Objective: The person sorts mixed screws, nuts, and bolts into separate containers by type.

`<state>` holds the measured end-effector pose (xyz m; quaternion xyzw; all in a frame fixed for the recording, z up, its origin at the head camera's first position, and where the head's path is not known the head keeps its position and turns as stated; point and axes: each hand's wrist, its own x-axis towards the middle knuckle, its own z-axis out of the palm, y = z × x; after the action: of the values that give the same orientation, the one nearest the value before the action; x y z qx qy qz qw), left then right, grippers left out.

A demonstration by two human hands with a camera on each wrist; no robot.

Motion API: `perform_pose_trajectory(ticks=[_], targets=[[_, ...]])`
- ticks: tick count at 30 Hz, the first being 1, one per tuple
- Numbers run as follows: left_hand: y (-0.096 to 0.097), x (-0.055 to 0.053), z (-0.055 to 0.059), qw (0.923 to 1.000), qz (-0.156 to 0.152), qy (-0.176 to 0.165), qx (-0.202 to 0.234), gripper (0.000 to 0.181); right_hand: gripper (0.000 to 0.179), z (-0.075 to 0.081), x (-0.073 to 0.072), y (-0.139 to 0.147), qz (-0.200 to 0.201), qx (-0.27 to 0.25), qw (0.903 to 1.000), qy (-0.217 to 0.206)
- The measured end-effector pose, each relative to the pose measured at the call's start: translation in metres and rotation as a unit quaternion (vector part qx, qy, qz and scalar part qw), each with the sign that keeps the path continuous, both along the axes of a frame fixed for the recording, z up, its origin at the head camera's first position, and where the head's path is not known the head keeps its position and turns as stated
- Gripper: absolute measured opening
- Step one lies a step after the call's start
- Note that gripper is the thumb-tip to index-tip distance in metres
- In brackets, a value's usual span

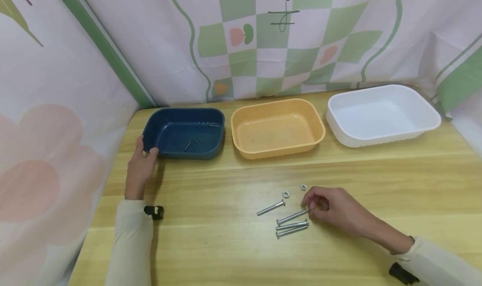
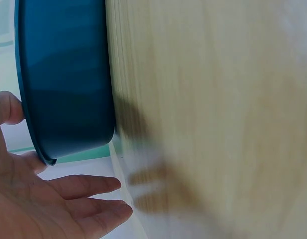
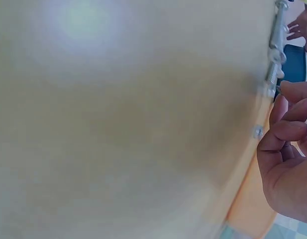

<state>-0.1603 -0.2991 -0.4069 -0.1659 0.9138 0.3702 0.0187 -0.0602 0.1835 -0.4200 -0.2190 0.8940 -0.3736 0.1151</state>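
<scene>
My left hand (image 1: 140,169) holds the near left corner of a dark blue tray (image 1: 184,155), thumb and a finger at its rim. In the left wrist view two other fingers (image 2: 93,209) stretch out below the tray's wall (image 2: 68,84). Low over the table, my right hand (image 1: 335,206) has its thumb and index finger pinched together. A small metal piece (image 3: 278,89) shows at those fingertips; its kind I cannot tell. Beside them lie several silver bolts (image 1: 271,208) and two nuts, one nearer the bolts (image 1: 285,194), the other nut (image 1: 303,187) just beyond the fingers.
Three short thin metal pins (image 1: 197,141) lie inside the blue tray. To its right stand an orange tray (image 1: 278,153) and a white tray (image 1: 384,139), in a row along the back of the wooden table (image 1: 211,244). A patterned cloth (image 1: 271,60) hangs behind them.
</scene>
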Motion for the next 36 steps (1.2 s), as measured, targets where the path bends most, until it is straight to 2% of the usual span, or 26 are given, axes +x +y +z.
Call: perform_pose_trajectory(ticks=[10, 23, 36], targets=[[0.000, -0.001, -0.001, 1.0000, -0.003, 0.003, 0.001, 0.066, 0.023, 0.016, -0.026, -0.020, 0.009, 0.004, 0.9984, 0.056], [-0.001, -0.001, -0.003, 0.9999, 0.001, 0.007, -0.007, 0.067, 0.022, 0.036, -0.062, -0.071, 0.024, -0.029, 0.9960, 0.081], [0.000, -0.003, -0.003, 0.9999, 0.007, 0.008, -0.002, 0.067, 0.020, 0.053, -0.092, -0.124, 0.030, -0.099, 0.9938, 0.039]])
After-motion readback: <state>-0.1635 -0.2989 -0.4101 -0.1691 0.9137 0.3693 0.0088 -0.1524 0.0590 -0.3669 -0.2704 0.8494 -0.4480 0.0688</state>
